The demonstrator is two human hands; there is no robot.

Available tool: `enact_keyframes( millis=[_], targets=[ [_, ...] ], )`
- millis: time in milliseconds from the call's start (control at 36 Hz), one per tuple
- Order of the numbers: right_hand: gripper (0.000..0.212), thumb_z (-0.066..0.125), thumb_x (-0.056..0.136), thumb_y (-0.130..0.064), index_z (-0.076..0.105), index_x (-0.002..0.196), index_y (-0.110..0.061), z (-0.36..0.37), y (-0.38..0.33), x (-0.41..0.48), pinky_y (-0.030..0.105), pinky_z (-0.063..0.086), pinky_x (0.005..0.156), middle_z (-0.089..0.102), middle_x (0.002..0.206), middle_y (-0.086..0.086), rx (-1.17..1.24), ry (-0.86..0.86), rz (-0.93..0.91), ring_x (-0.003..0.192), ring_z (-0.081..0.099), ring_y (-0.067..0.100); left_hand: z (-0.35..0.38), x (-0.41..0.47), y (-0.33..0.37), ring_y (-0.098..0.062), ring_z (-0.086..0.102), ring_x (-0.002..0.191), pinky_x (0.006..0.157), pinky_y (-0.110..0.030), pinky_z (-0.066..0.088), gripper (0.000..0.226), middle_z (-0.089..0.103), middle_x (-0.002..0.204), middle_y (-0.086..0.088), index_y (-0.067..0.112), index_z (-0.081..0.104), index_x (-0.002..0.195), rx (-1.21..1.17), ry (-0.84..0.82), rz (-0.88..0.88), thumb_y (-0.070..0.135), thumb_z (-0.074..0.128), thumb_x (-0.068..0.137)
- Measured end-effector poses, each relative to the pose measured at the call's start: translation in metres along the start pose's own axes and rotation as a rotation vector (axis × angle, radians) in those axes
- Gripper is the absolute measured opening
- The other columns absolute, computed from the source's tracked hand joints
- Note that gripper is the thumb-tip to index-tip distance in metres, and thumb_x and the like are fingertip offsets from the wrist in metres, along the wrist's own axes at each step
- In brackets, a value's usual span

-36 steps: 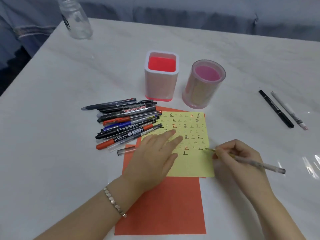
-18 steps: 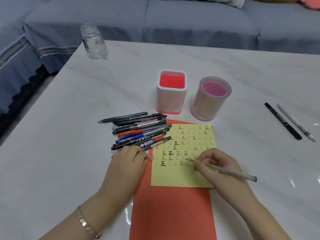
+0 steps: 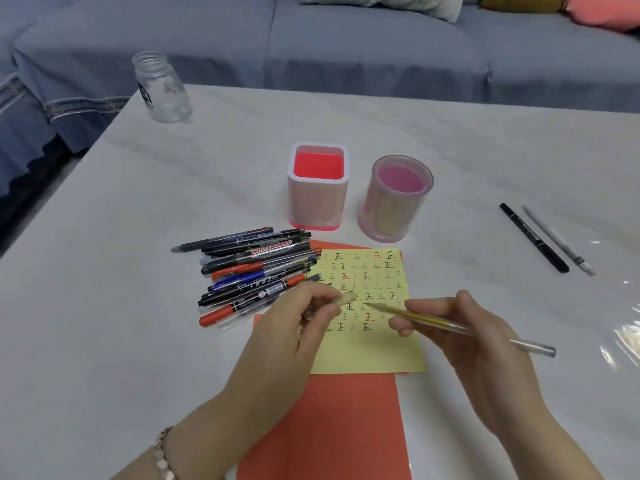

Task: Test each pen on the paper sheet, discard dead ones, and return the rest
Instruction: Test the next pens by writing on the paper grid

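Lower centre of the frame: right hand (image 3: 464, 337), grip narrowed on a clear-barrelled pen (image 3: 433, 320), thumb and fingers pinching the barrel towards its front. Tip pointing left over the yellow paper sheet (image 3: 374, 355), rear end sticking out towards the right edge of the frame. Hard to tell whether the tip touches the paper.

Just left of that: left hand (image 3: 294, 327), grip closed on a clear pen cap (image 3: 346, 298), pinched between thumb and forefinger. Free end of the cap facing the pen tip, near it but apart. Bracelet (image 3: 162, 459) on the left wrist, at the bottom edge.

Yellow sheet lying flat on a larger orange-red sheet (image 3: 332, 427), both on the pale marbled bench (image 3: 138, 237). Rows of small written characters across the sheet's upper part, mostly black, a few red.

Left of the sheet, mid-frame: pile of pens and markers (image 3: 252, 271), roughly parallel, some ends overlapping the sheet's upper left edge; among them a marker lettered WHITEBOARD (image 3: 266, 249).

Above the sheet: square white holder (image 3: 318, 202) with a red inside, and just right of it a round pink holder (image 3: 396, 209), both upright.

Right side of the frame: black pen (image 3: 535, 244) and white pen (image 3: 557, 240), side by side, well apart from the rest.

Upper left: clear glass jar (image 3: 161, 88), upright near the bench's far corner. Along the top: grey-blue sofa (image 3: 346, 39).
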State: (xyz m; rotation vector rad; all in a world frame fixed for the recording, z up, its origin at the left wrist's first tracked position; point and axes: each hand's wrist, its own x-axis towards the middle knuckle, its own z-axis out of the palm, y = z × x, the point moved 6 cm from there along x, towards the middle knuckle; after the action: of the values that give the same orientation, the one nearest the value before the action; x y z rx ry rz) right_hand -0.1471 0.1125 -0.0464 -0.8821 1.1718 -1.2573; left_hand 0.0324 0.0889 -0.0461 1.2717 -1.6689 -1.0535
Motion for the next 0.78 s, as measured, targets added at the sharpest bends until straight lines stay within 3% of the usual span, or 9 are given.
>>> enact_keyframes(
  millis=[167, 361, 556, 611, 639, 694, 778],
  targets=[
    [0.064, 0.065, 0.057, -0.071, 0.076, 0.08, -0.012, 0.0, -0.003, 0.0, 0.022, 0.052, 0.08, 0.071, 0.074, 0.021, -0.001, 0.007, -0.021, 0.086, 0.07, 0.028, 0.003, 0.002, -0.001, -0.001, 0.056, 0.094, 0.077, -0.014, 0.044, 0.026, 0.06, 0.092, 0.021, 0.041, 0.056, 0.091, 0.02, -0.013, 0.013, 0.053, 0.038, 0.077],
    [0.064, 0.063, 0.059, -0.071, 0.076, 0.082, -0.013, -0.001, -0.006, -0.001, 0.026, 0.051, 0.085, 0.071, 0.075, 0.02, -0.023, 0.013, -0.037, 0.088, 0.069, 0.03, 0.005, 0.003, -0.002, -0.003, 0.055, 0.095, 0.076, -0.011, 0.041, 0.019, 0.061, 0.094, 0.015, 0.038, 0.058, 0.093, 0.06, -0.036, 0.02, 0.042, 0.042, 0.082],
    [0.068, 0.059, 0.057, -0.077, 0.076, 0.085, -0.017, -0.002, -0.003, 0.0, 0.046, 0.045, 0.094, 0.072, 0.077, 0.018, -0.123, -0.015, -0.034, 0.094, 0.068, 0.028, 0.005, 0.002, 0.001, 0.002, 0.052, 0.094, 0.077, -0.007, 0.037, 0.012, 0.058, 0.093, 0.019, 0.043, 0.055, 0.092, 0.135, -0.047, 0.087, 0.036, 0.045, 0.091],
    [0.068, 0.058, 0.058, -0.077, 0.075, 0.085, -0.017, -0.001, -0.002, -0.001, 0.044, 0.044, 0.094, 0.072, 0.075, 0.016, -0.162, -0.025, -0.025, 0.091, 0.068, 0.024, 0.007, 0.003, 0.003, 0.005, 0.049, 0.092, 0.079, -0.007, 0.036, 0.011, 0.056, 0.092, 0.022, 0.042, 0.055, 0.091, 0.198, -0.064, 0.153, 0.036, 0.047, 0.089],
    [0.063, 0.058, 0.062, -0.074, 0.075, 0.083, -0.018, 0.001, -0.003, -0.001, 0.037, 0.047, 0.089, 0.071, 0.071, 0.013, -0.182, -0.03, -0.022, 0.082, 0.067, 0.02, 0.009, 0.002, 0.005, 0.004, 0.048, 0.091, 0.08, -0.009, 0.036, 0.011, 0.055, 0.091, 0.022, 0.04, 0.055, 0.093, 0.243, -0.074, 0.203, 0.036, 0.045, 0.091],
    [0.046, 0.053, 0.075, -0.056, 0.072, 0.074, -0.014, 0.004, -0.006, 0.0, 0.021, 0.048, 0.063, 0.064, 0.058, 0.008, -0.189, -0.016, -0.029, 0.058, 0.056, 0.012, 0.013, 0.001, 0.008, 0.001, 0.046, 0.09, 0.08, -0.012, 0.036, 0.016, 0.051, 0.09, 0.023, 0.035, 0.053, 0.101, 0.301, -0.099, 0.273, 0.034, 0.04, 0.092],
    [0.031, 0.043, 0.079, -0.034, 0.049, 0.068, -0.006, 0.005, -0.007, 0.002, 0.013, 0.036, 0.045, 0.051, 0.045, 0.005, -0.145, 0.058, -0.008, 0.044, 0.04, 0.01, 0.015, 0.002, 0.009, 0.003, 0.042, 0.088, 0.08, -0.009, 0.034, 0.027, 0.047, 0.09, 0.024, 0.022, 0.058, 0.1, 0.299, -0.106, 0.254, 0.034, 0.036, 0.092]
  ],
)
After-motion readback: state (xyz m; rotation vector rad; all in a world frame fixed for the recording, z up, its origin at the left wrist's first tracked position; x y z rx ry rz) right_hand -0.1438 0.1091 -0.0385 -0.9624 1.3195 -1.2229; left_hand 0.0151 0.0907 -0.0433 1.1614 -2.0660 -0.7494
